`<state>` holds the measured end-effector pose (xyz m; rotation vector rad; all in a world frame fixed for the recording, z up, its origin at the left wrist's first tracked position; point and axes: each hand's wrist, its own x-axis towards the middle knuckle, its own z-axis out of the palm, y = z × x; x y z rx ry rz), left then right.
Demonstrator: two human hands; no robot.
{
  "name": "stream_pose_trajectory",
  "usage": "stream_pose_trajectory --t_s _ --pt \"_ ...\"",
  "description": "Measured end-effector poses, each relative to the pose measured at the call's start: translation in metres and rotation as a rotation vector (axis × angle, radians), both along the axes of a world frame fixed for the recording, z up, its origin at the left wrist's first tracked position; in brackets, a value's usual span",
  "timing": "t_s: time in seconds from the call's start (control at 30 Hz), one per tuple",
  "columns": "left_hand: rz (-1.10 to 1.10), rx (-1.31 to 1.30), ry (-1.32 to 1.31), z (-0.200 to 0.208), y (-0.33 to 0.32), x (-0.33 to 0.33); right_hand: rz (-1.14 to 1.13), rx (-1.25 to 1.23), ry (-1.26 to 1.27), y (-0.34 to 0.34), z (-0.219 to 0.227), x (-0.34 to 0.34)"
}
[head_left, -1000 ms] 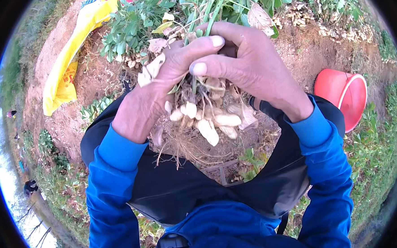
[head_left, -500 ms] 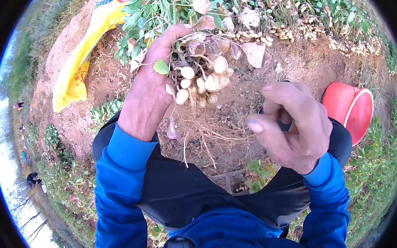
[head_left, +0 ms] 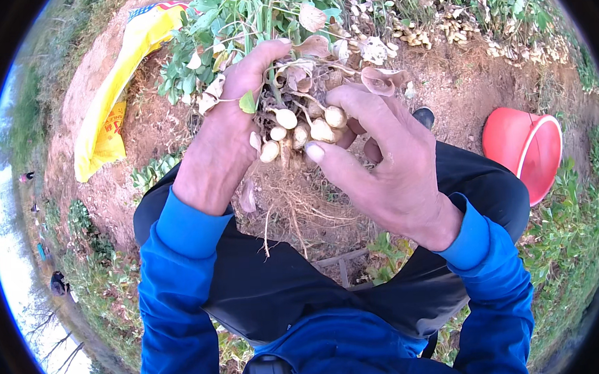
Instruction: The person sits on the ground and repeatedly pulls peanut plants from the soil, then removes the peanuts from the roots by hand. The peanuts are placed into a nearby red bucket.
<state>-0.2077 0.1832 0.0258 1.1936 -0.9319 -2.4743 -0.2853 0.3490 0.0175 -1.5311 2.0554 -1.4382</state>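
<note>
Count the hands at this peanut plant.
2: left hand around the peanut stems, right hand at the hanging pods. Some fingers are hidden; no third hand shows.

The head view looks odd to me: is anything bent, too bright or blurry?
Head view: the scene bends toward a black round rim; head view: the sky at lower left is nearly white; head view: the peanut pods and right hand look fairly clear, the distant figure soft.

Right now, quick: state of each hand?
Left hand: closed, holding a peanut plant by its stems.
Right hand: half-curled at the pods; can't tell whether it grips any.
</note>
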Motion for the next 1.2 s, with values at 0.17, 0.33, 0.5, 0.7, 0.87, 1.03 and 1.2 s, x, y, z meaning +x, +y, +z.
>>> stream_pose_trajectory --t_s 0.17,0.33,0.5,0.7,0.87,1.03,1.2 --pt "-0.156 -0.395 0.207 -0.043 -0.014 0.026 0.004 0.037 0.000 -0.002 -0.005 -0.001" --pt "-0.274 -1.358 -0.042 -0.038 -0.017 0.026 0.071 0.341 -0.520 -0.008 0.004 -0.002" --pt "-0.102 -0.958 -0.311 0.004 -0.002 0.012 0.157 0.410 -0.909 -0.010 0.007 -0.003" --pt "-0.018 -1.076 -0.289 -0.016 -0.007 0.016 0.169 0.247 -0.414 -0.006 -0.001 0.007" --pt "-0.072 -1.301 -0.337 -0.025 -0.011 0.016 0.123 0.511 -1.035 -0.009 0.024 0.002" --pt "-0.077 -1.244 -0.231 -0.008 0.002 0.012 0.063 0.578 -1.216 -0.010 0.039 -0.004" --pt "-0.224 -0.712 0.179 0.020 -0.032 0.029 0.132 0.479 -0.900 -0.001 0.033 0.004"
